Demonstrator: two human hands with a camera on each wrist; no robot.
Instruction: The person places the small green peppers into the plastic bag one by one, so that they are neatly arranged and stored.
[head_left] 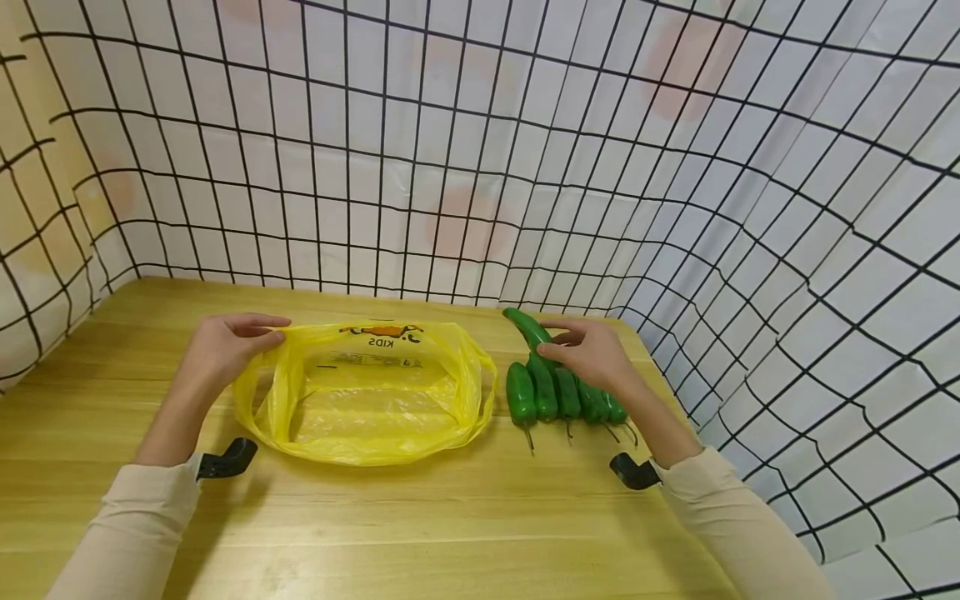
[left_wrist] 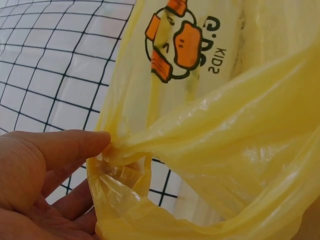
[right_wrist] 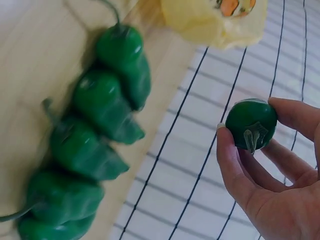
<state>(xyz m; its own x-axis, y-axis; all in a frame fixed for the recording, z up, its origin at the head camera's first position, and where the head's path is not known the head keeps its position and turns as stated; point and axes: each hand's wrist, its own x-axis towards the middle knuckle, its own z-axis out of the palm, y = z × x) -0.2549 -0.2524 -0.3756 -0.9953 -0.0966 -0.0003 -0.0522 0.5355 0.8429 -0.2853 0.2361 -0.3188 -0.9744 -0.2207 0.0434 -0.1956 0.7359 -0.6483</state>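
Observation:
A yellow plastic bag (head_left: 375,446) with a cartoon print stands on the table, its mouth spread wide. At the bag's left side my left hand (head_left: 228,346) pinches the rim; the left wrist view shows thumb and fingers (left_wrist: 75,145) gripping the film by the handle. My right hand (head_left: 592,354) holds one green pepper (head_left: 525,325) between thumb and fingers, raised above the others. In the right wrist view the stem end of that held pepper (right_wrist: 251,125) faces the camera. Several more green peppers (head_left: 521,396) lie side by side in a row, right of the bag, stems toward me.
The wooden table (head_left: 375,533) carries the bag and peppers. A white sheet with a black grid (head_left: 420,150) rises behind the table and along both sides. Each wrist bears a black camera mount (head_left: 228,458).

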